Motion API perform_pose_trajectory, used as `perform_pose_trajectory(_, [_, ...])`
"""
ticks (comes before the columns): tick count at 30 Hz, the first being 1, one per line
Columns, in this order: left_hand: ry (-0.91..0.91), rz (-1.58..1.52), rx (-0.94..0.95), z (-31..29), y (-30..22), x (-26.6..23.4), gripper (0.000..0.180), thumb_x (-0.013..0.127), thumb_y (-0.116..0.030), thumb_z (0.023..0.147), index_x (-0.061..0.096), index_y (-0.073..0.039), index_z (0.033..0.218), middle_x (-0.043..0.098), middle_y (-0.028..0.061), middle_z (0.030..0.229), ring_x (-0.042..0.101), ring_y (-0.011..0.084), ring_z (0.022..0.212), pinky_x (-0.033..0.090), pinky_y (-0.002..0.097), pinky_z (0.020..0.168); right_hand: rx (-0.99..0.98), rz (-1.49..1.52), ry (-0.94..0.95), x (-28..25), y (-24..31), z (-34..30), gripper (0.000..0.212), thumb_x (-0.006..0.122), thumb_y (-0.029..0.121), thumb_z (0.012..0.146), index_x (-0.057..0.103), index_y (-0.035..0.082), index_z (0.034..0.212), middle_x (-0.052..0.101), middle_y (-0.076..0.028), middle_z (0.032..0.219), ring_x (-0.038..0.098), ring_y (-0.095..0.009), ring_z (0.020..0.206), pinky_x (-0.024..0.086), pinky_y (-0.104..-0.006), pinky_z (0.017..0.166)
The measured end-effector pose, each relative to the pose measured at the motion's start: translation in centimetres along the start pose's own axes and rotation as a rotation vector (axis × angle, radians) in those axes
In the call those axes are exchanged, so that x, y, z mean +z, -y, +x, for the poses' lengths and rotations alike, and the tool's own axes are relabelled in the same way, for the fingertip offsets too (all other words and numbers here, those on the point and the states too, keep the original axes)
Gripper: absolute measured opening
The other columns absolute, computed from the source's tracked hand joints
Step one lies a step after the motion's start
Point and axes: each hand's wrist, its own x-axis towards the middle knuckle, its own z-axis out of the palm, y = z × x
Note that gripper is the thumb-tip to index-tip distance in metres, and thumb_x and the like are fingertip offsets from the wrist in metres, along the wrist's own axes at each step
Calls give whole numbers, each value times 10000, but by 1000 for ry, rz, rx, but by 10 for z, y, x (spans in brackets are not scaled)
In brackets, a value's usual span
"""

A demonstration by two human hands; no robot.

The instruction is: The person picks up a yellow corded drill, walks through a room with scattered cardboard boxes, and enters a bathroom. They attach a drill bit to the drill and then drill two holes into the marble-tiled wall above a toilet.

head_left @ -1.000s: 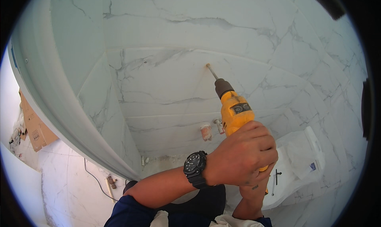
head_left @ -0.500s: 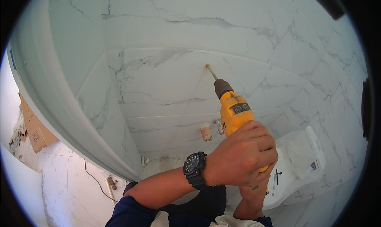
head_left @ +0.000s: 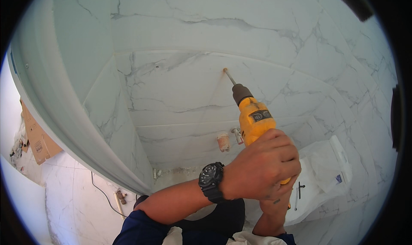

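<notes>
My left hand (head_left: 264, 165), with a black watch (head_left: 210, 181) on its wrist, wraps over the rear of a yellow power drill (head_left: 256, 118). Below it, my right hand (head_left: 274, 205) grips the drill's lower part; its fingers are mostly hidden behind my left hand. From the dark chuck a drill bit (head_left: 230, 77) runs up and to the left. Its tip sits at a reddish-dusted hole (head_left: 225, 69) in the white marbled wall tile (head_left: 180, 84).
Beneath the drill, a capped pipe stub (head_left: 223, 142) and a metal valve (head_left: 237, 135) stick out from the wall. A plastic-covered white fixture (head_left: 317, 185), with a thin black tool (head_left: 300, 190) on it, stands at right. Left are a curved white frame (head_left: 71, 88), cardboard (head_left: 38, 138) and a cable (head_left: 104, 195).
Almost nothing differs. The drill and both hands have shifted very slightly to the right, with the bit tip still at the hole.
</notes>
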Motion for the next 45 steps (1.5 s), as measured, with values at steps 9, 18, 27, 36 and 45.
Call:
perform_pose_trajectory(9, [31,7,1,5,-3,-2,127,772,-102,755,677,-121,837,661,-6,886,645,215,908,474,402,920,-77,-14,-41,1,1,-7,532,768,217,806,533,34,1247,611,-123,1175,613,-267,1074,486,-392,884])
perform_pose_trajectory(18, [47,14,-7,4,-2,-3,127,775,-106,765,682,-126,850,663,-14,890,646,209,908,472,403,925,-21,19,0,2,1,-6,513,774,210,800,546,33,1224,622,-118,1150,620,-261,1049,490,-387,866])
perform_pose_trajectory(27, [26,11,1,3,-2,-3,121,774,-101,765,683,-126,840,660,-17,884,638,206,892,470,398,907,-19,16,-6,1,2,-5,494,780,203,794,559,32,1201,632,-113,1125,627,-255,1024,494,-382,848])
perform_pose_trajectory(36, [23,22,-13,3,-2,-1,118,779,-107,771,682,-128,837,658,-18,876,638,206,888,464,403,918,-6,6,-14,0,4,-4,475,786,196,788,572,32,1179,642,-107,1100,635,-248,999,498,-376,830])
perform_pose_trajectory(45, [19,9,-29,4,-1,-1,105,774,-118,781,681,-128,829,662,-18,875,644,200,888,461,410,934,13,8,-21,-1,3,-3,456,792,190,782,585,31,1156,652,-102,1075,642,-242,974,502,-371,813])
